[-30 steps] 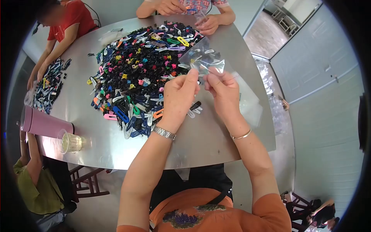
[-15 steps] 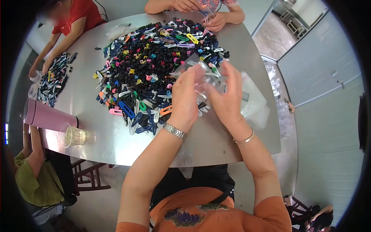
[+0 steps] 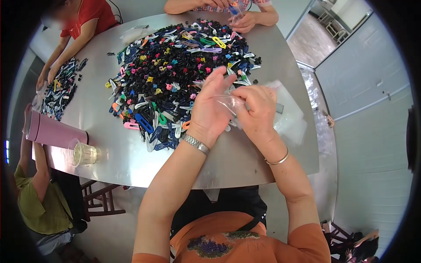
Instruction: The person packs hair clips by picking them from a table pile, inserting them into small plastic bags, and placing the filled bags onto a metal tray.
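Pinching a crumpled, clear plastic bag (image 3: 230, 102) over the near right edge of a broad heap of mixed hair clips (image 3: 164, 75), the bare right hand (image 3: 258, 107) is holding its fingers bent inward and closed on the thin film. The bare left hand (image 3: 209, 111) is facing it, its fingers extended and loosely apart rather than gripping; the bag is overlapping this palm, and exactly where the two are meeting is hard to tell. A silver metal-link watch (image 3: 195, 143) is circling the left wrist, and a thin, shiny bangle (image 3: 278, 159) is circling the right. Beneath, the heap is covering the middle of a smooth, grey metal bench (image 3: 131, 168); small black clips and bright flower-shaped pieces are filling its centre, while navy, white and coloured snap clips are showing around its edges. Right of the heap, a flat stack of translucent plastic (image 3: 292, 122) is lying on the bench, with a small grey rectangle (image 3: 279, 108) showing there. Left of the heap's near side, a pink cylindrical tumbler (image 3: 59, 131) is standing just beside a clear cup of pale yellow liquid (image 3: 85, 155). Also left of the heap, a person in a red shirt (image 3: 89, 21) is leaning over a smaller pile of clips (image 3: 60, 94). At the heap's far edge, another person's hands (image 3: 244, 23) are holding a small clear bag (image 3: 237, 14).
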Tool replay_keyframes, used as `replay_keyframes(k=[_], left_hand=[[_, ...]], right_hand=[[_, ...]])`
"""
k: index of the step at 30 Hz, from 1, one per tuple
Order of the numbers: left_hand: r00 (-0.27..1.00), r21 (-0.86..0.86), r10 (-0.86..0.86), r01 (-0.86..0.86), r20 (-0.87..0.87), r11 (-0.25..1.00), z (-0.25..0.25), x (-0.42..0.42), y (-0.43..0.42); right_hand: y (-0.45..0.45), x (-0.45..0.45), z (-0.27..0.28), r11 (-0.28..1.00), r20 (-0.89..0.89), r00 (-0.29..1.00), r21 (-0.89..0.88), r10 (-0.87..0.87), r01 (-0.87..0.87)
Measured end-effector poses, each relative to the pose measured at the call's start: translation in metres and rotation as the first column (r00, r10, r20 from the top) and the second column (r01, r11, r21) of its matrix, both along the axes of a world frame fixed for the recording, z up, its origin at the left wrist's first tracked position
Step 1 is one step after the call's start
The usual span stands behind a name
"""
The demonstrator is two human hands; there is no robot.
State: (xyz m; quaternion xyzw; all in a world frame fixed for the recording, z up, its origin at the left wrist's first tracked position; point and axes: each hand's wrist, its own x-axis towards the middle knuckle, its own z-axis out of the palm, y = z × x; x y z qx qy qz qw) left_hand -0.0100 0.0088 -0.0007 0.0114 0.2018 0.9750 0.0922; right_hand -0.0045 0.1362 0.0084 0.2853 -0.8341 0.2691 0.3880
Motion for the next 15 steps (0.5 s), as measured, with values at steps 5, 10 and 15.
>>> replay_keyframes(k=[5,10,15], left_hand=[[0.996,0.084,0.017,-0.024,0.086,0.996,-0.008,-0.001,0.004],[0.994,0.128,0.022,-0.035,0.103,0.991,0.003,0.003,0.005],[0.998,0.205,-0.006,-0.009,0.07,0.979,0.001,-0.005,-0.013]], right_hand=[[0.004,0.0,0.004,0.999,-0.116,0.993,-0.015,-0.031,0.03],[0.0,0.003,0.006,0.998,-0.133,0.99,0.044,-0.048,0.055],[0.005,-0.001,0.007,0.987,-0.095,0.995,0.157,-0.028,0.043]])
